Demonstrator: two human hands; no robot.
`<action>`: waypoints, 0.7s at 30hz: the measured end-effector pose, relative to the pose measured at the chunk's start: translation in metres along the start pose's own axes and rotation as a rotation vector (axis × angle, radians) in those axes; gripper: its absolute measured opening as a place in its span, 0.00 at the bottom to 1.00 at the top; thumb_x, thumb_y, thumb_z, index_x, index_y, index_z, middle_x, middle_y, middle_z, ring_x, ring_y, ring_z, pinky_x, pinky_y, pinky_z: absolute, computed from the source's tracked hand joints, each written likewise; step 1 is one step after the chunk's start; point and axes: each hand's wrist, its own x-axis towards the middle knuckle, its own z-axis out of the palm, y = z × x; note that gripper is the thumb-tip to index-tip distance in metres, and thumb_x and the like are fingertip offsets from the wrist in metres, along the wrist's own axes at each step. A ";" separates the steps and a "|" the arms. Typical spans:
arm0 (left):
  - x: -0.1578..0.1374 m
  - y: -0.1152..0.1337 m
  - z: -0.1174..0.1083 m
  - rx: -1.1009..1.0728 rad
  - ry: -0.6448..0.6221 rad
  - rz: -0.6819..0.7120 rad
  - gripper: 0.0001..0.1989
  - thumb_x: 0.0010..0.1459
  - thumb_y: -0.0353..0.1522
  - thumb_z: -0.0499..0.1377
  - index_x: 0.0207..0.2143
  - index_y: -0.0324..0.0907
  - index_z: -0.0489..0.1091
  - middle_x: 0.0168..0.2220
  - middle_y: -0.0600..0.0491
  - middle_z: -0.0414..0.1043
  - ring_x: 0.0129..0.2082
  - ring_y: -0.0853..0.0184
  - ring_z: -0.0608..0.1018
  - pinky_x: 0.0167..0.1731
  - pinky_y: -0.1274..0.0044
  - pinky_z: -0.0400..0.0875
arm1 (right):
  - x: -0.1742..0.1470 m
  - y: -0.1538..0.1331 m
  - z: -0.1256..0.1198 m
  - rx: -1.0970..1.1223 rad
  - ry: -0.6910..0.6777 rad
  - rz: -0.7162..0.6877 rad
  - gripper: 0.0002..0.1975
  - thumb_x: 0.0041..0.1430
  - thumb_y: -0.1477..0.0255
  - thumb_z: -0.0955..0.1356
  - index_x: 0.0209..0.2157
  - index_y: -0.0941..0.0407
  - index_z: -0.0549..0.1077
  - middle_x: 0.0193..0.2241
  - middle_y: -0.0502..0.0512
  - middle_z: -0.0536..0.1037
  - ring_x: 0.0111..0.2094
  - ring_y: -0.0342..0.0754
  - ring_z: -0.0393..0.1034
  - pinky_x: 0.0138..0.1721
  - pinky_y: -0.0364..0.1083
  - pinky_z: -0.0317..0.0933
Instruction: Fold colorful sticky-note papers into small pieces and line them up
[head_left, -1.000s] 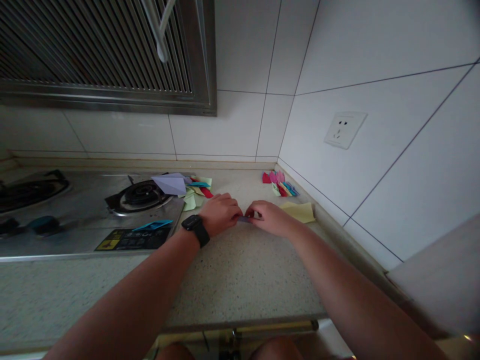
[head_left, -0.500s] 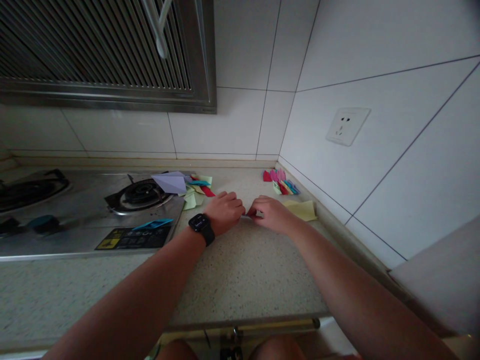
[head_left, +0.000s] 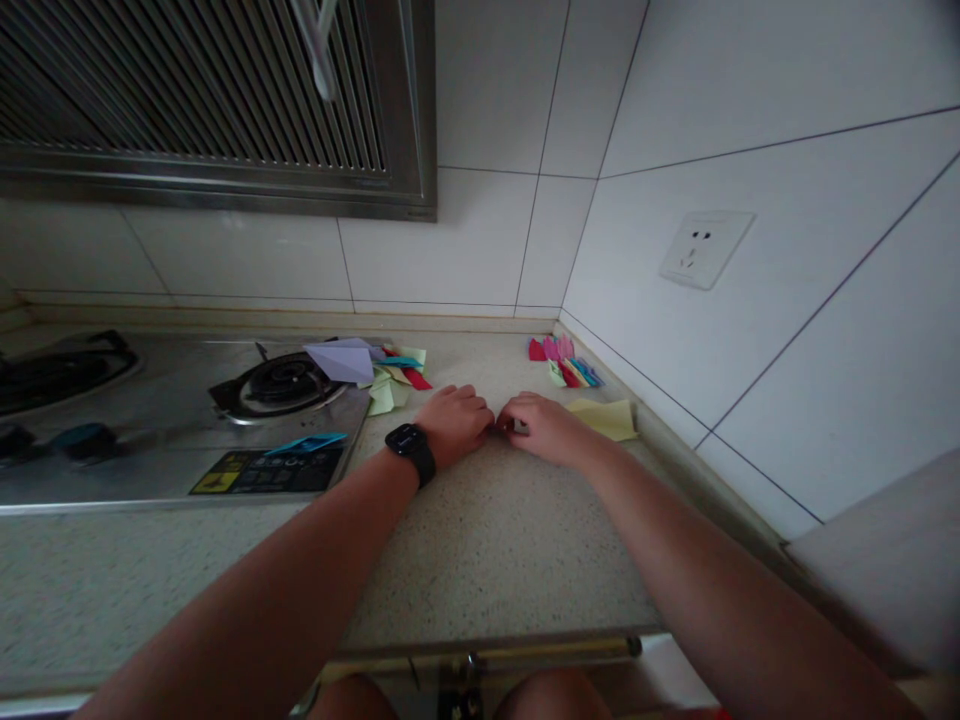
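Note:
Over the speckled countertop [head_left: 510, 540], my left hand [head_left: 454, 424] and my right hand [head_left: 546, 426] meet almost fingertip to fingertip. The left fingers are curled closed, with their tips turned down and hidden. My right thumb and forefinger pinch together beside them. Whatever lies between the fingertips is too small and dark to make out. A flat yellow sheet of paper [head_left: 609, 419] rests just beyond my right wrist. Left of my left hand is a heap of folded green, red and blue papers [head_left: 391, 385], and a lilac paper plane [head_left: 343, 360] overlaps the stove.
A gas stove [head_left: 165, 400] takes up the left, with a folded blue paper [head_left: 306, 443] on its front part. Small folded coloured papers [head_left: 566, 362] sit in the back corner. A range hood [head_left: 225, 110] overhangs the stove; a tiled wall with a socket [head_left: 706, 248] stands right.
The hands stay together with only slight finger movement. A small purplish bit visible between the fingertips before is now hidden. The whole view has shifted slightly.

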 end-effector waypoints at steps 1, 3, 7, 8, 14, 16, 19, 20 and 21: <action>0.000 0.000 0.000 0.001 -0.002 -0.003 0.08 0.60 0.32 0.54 0.35 0.42 0.72 0.35 0.49 0.72 0.42 0.60 0.69 0.38 0.70 0.61 | 0.000 -0.001 0.000 -0.019 0.001 0.028 0.06 0.52 0.77 0.68 0.34 0.57 0.74 0.31 0.55 0.75 0.38 0.48 0.67 0.41 0.45 0.58; 0.001 -0.001 0.001 -0.001 -0.012 -0.005 0.08 0.59 0.32 0.54 0.35 0.42 0.73 0.35 0.49 0.72 0.41 0.61 0.69 0.38 0.70 0.62 | 0.001 -0.005 0.000 -0.055 -0.009 0.072 0.05 0.53 0.74 0.68 0.34 0.57 0.74 0.32 0.55 0.75 0.38 0.48 0.67 0.40 0.45 0.58; 0.004 -0.001 0.002 -0.023 -0.041 -0.018 0.08 0.58 0.32 0.55 0.36 0.43 0.74 0.35 0.50 0.73 0.40 0.61 0.70 0.37 0.71 0.63 | 0.003 -0.011 0.000 -0.125 -0.059 0.122 0.06 0.56 0.72 0.67 0.35 0.57 0.75 0.33 0.57 0.76 0.39 0.49 0.68 0.41 0.45 0.58; 0.004 -0.002 0.002 -0.029 -0.047 -0.025 0.08 0.58 0.31 0.54 0.36 0.44 0.74 0.35 0.50 0.73 0.40 0.61 0.71 0.38 0.71 0.63 | 0.003 -0.012 0.000 -0.145 -0.068 0.132 0.06 0.57 0.72 0.67 0.35 0.57 0.75 0.34 0.58 0.76 0.40 0.50 0.68 0.42 0.46 0.58; 0.006 -0.002 0.003 -0.020 -0.073 -0.035 0.09 0.58 0.31 0.54 0.36 0.44 0.75 0.34 0.49 0.74 0.39 0.60 0.72 0.38 0.70 0.64 | 0.006 -0.014 0.001 -0.220 -0.121 0.149 0.10 0.60 0.74 0.64 0.40 0.57 0.76 0.36 0.61 0.76 0.43 0.53 0.68 0.44 0.47 0.57; 0.006 -0.003 0.003 -0.017 -0.085 -0.044 0.10 0.58 0.31 0.53 0.36 0.44 0.75 0.34 0.49 0.74 0.39 0.60 0.72 0.38 0.70 0.65 | 0.006 -0.014 0.002 -0.234 -0.132 0.165 0.10 0.60 0.76 0.63 0.40 0.57 0.76 0.36 0.62 0.76 0.44 0.53 0.68 0.44 0.47 0.57; 0.005 -0.004 0.002 -0.025 -0.086 -0.071 0.11 0.59 0.32 0.53 0.36 0.45 0.75 0.33 0.49 0.73 0.40 0.60 0.72 0.36 0.71 0.65 | 0.007 -0.014 0.004 -0.243 -0.142 0.191 0.10 0.61 0.75 0.63 0.39 0.56 0.76 0.36 0.61 0.76 0.43 0.53 0.68 0.43 0.46 0.57; 0.004 -0.004 0.001 -0.026 -0.088 -0.090 0.11 0.59 0.32 0.53 0.36 0.45 0.75 0.33 0.49 0.73 0.40 0.60 0.72 0.35 0.72 0.66 | 0.007 -0.013 0.004 -0.243 -0.143 0.200 0.10 0.61 0.74 0.63 0.39 0.56 0.76 0.36 0.61 0.77 0.43 0.52 0.69 0.42 0.46 0.57; 0.004 -0.004 0.001 -0.026 -0.091 -0.113 0.11 0.59 0.33 0.53 0.36 0.45 0.75 0.33 0.48 0.73 0.40 0.60 0.72 0.34 0.72 0.66 | 0.007 -0.013 0.004 -0.243 -0.143 0.211 0.10 0.61 0.73 0.63 0.39 0.55 0.76 0.36 0.60 0.77 0.43 0.52 0.69 0.42 0.46 0.57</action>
